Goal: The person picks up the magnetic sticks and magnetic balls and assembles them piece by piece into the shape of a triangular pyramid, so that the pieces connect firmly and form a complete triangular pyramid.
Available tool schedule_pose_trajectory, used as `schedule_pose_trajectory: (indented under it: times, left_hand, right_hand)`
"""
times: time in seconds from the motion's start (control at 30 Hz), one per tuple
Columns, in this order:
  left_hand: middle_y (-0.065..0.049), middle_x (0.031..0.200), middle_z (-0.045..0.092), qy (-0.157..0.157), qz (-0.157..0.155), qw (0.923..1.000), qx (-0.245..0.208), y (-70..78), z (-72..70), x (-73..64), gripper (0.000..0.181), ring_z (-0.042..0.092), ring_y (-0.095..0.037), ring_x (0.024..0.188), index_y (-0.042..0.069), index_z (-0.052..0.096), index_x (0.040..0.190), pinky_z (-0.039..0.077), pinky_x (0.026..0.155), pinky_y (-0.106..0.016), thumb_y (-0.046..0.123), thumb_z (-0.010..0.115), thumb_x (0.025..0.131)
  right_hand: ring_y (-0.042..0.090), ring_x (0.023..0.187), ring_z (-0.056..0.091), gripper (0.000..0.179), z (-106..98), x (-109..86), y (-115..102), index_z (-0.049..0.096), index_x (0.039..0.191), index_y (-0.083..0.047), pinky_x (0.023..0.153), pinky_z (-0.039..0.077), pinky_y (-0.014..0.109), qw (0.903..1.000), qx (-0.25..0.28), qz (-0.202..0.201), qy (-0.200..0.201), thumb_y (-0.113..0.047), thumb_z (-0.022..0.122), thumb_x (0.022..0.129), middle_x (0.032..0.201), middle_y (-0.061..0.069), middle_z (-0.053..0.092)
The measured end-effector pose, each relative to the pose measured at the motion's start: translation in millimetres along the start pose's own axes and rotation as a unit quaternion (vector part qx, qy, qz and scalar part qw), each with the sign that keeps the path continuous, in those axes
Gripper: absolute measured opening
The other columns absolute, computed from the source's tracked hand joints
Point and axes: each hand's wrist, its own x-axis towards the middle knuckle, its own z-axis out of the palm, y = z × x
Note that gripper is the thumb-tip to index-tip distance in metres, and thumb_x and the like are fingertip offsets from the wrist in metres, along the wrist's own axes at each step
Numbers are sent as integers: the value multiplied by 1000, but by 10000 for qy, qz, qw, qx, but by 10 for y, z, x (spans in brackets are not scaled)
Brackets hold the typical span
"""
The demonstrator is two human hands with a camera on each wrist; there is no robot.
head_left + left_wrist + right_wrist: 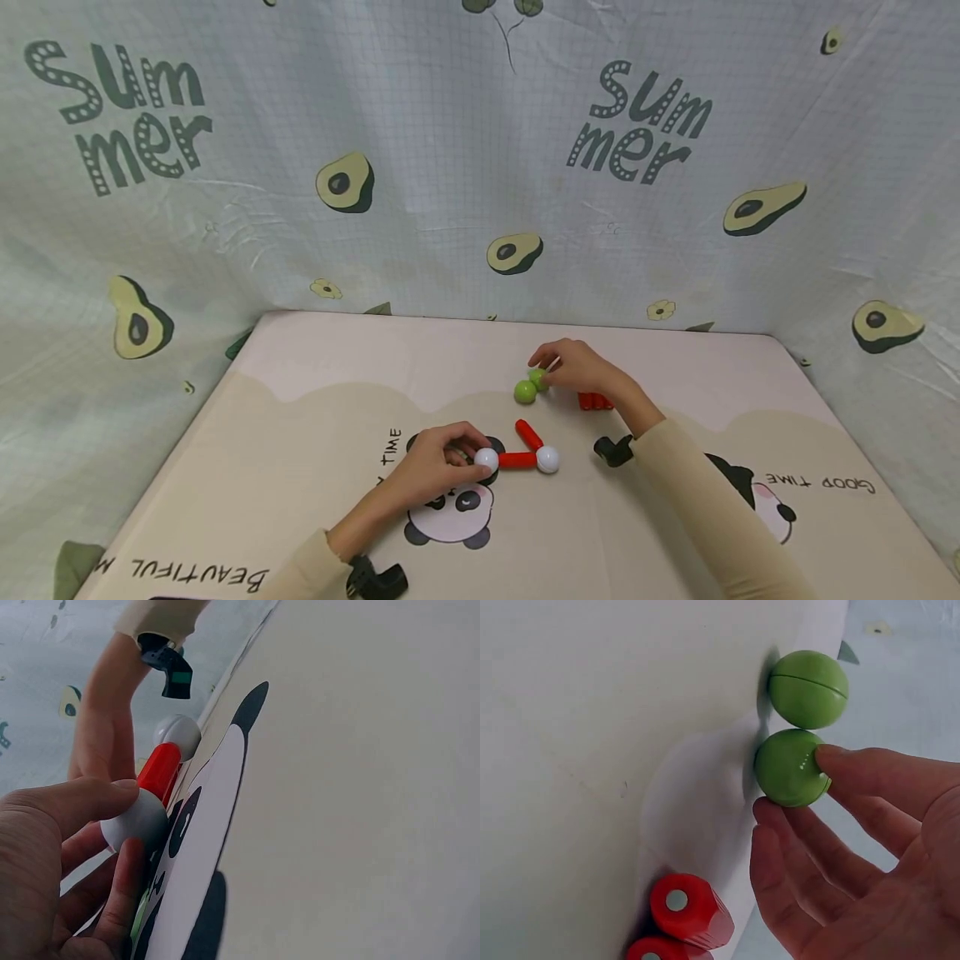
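My left hand (438, 460) pinches a white ball (139, 821) between thumb and fingers, low over the printed panda face. A red rod (517, 461) with a white ball (548, 460) at its far end extends rightward from the held ball. Another red rod (528, 434) slants up and left from that far ball. Farther back, my right hand (581, 367) has its thumb and fingers around a green ball (791, 769), thumb on its surface. Right beside it sits a second green ball (808, 690), with a seam line around it.
Several red rods (596, 401) lie side by side below my right wrist; in the right wrist view their ends show pale round discs. Each wrist carries a black camera mount (613, 451). Behind the printed tabletop (300, 483) hangs an avocado-patterned cloth (427, 167).
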Motion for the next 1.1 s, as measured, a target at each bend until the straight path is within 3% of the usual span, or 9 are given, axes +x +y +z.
schedule_pose_trajectory:
  times: [0.2, 0.43, 0.67, 1.1]
  left_hand:
    - [-3, 102, 73, -2, 8, 10000, 5, -22, -3, 2, 26, 70, -13, 81, 16, 72, 113, 55, 77, -20, 24, 81, 89]
    - [-2, 103, 73, -3, 53, 10000, 64, -33, 6, 0, 26, 71, -12, 81, 17, 72, 113, 56, 77, -20, 25, 80, 90]
    - [-2, 102, 73, -21, 67, 10000, 21, -7, 3, 2, 26, 70, -11, 80, 17, 72, 113, 55, 77, -20, 23, 80, 89]
    - [-4, 100, 73, -86, 195, 9997, -126, -3, -18, -9, 30, 71, -10, 76, 16, 72, 112, 56, 74, -21, 17, 84, 85]
  right_hand:
    - [29, 108, 67, 28, 17, -9, -23, 72, 121, -5, 95, 56, 45, 10000, 31, -1, -78, -9, 67, 93, 118, 15, 73]
    - [28, 107, 66, 30, 12, -34, -6, 70, 122, -5, 91, 57, 42, 9994, -76, 83, 320, -13, 67, 93, 115, 13, 72]
    - [26, 106, 66, 32, -12, -100, -157, 69, 123, -4, 89, 57, 39, 9977, 43, -248, 631, -15, 69, 93, 113, 10, 71]
    - [17, 96, 66, 25, 195, -196, -467, 72, 117, -7, 84, 55, 29, 9967, -98, -795, 116, -15, 72, 93, 106, 3, 73]
